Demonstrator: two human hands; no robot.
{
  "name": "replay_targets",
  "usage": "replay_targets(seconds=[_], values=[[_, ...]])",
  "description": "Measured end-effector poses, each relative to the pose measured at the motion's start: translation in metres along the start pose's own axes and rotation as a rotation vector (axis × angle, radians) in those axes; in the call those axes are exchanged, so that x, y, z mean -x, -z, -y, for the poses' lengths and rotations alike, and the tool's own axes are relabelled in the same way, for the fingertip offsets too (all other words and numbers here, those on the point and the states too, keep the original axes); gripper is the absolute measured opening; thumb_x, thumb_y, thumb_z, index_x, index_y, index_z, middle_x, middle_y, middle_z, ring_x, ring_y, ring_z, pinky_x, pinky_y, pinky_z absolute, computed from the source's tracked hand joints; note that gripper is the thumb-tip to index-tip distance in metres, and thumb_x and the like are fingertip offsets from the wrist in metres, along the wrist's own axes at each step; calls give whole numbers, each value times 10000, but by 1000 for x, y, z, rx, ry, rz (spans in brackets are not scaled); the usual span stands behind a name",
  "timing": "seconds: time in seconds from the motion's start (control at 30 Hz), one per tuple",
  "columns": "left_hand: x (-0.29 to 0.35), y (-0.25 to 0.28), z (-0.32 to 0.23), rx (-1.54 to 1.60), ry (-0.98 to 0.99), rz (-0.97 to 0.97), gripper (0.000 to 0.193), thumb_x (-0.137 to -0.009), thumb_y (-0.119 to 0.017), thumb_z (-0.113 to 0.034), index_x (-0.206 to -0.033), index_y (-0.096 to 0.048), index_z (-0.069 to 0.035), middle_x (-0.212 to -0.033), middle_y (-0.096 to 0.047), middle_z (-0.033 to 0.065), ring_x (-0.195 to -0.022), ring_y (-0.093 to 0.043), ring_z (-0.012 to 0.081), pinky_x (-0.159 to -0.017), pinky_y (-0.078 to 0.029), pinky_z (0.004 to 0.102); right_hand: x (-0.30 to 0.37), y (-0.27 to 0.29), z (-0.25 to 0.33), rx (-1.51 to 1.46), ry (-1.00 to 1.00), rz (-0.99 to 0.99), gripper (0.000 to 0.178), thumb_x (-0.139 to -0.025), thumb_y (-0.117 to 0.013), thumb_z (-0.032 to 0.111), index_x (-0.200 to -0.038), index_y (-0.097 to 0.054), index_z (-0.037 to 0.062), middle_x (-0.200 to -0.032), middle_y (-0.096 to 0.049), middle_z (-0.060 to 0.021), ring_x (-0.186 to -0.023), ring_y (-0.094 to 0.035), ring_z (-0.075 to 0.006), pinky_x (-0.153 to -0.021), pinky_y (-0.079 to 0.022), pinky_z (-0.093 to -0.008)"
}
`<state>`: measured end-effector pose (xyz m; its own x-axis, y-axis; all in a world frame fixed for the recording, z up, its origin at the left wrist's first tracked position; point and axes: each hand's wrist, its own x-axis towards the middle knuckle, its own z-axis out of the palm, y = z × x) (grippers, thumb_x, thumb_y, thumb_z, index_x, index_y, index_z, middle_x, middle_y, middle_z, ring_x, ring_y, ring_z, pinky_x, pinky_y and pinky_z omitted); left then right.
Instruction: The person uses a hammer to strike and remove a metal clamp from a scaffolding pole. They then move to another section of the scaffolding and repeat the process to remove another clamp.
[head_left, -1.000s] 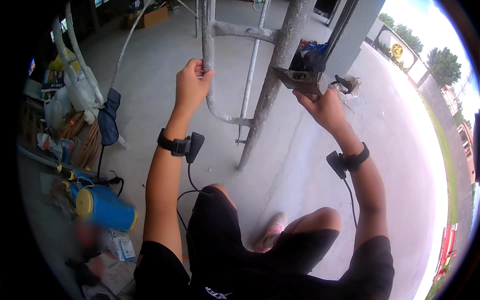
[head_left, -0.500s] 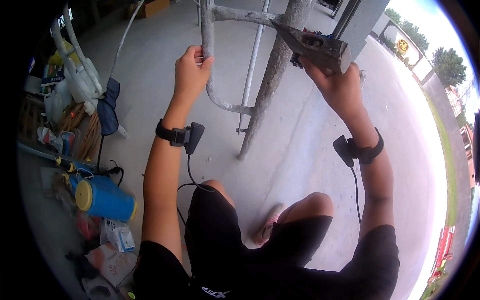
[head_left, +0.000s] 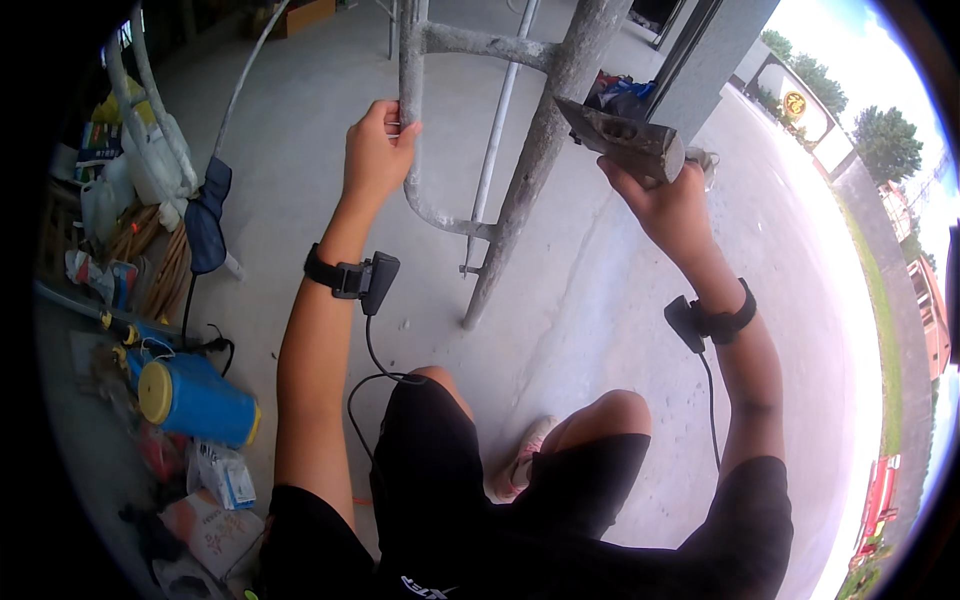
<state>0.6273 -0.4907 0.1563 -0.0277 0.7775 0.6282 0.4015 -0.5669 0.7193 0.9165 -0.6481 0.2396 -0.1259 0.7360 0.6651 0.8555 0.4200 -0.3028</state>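
Note:
My left hand [head_left: 376, 158] is closed around the inner tube of a grey, mortar-spattered scaffold frame [head_left: 530, 150], near the left bend. In my right hand [head_left: 668, 205] is a hammer [head_left: 630, 142], its dark steel head with one tapered end and one blunt end. The tapered end points left, beside the frame's thick leg and below its upper crossbar; whether it touches the leg I cannot tell. My fingers hide most of the hammer's handle. Behind the frame runs a thinner metal rod [head_left: 493, 150].
To the left lie a blue and yellow sprayer tank [head_left: 205, 400], a white bag [head_left: 222, 472], plastic jugs [head_left: 100, 208] and bundled sticks [head_left: 172, 262]. A dark pouch [head_left: 210, 215] hangs on a bent pole. A grey pillar [head_left: 712, 70] stands beyond the hammer. Cables trail from both wrist straps.
The hammer has dropped from beside the upper crossbar to lower along the thick leg. My left hand keeps its hold on the tube. The whole view has shifted slightly.

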Motion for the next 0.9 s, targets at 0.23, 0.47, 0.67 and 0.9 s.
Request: replay_targets(seconds=[0.23,0.47,0.67,0.9], values=[[1,1,-1,50,-19,-27,262,-839,-701,-47,-1057,-595,52,-948,-701,152,-815,-701,225,-729,-578,319,20,-38,-35,298,-201,403,429,-829,-716,415,-825,-703,-14,-661,-648,-197,-590,-632,-378,-610,-537,-432],[0,-6,4,37,-40,-25,260,-845,-692,-40,-1064,-587,53,-952,-700,154,-821,-707,239,-727,-577,322,40,-54,-26,348,-102,428,475,-839,-678,516,-806,-659,43,-674,-659,-137,-646,-660,-336,-625,-543,-417],[-2,3,-4,84,8,-8,254,-849,-682,-30,-1068,-584,53,-955,-699,164,-835,-710,249,-732,-580,331,-11,-21,-5,258,36,70,251,-788,-744,273,-922,-668,74,-743,-669,-143,-632,-645,-335,-575,-520,-410],[6,8,2,140,28,-28,248,-841,-667,14,-1072,-584,48,-969,-692,165,-847,-702,249,-745,-580,331,7,-41,-4,316,-278,445,402,-852,-660,461,-890,-670,60,-783,-671,-185,-710,-649,-399,-646,-535,-465]])
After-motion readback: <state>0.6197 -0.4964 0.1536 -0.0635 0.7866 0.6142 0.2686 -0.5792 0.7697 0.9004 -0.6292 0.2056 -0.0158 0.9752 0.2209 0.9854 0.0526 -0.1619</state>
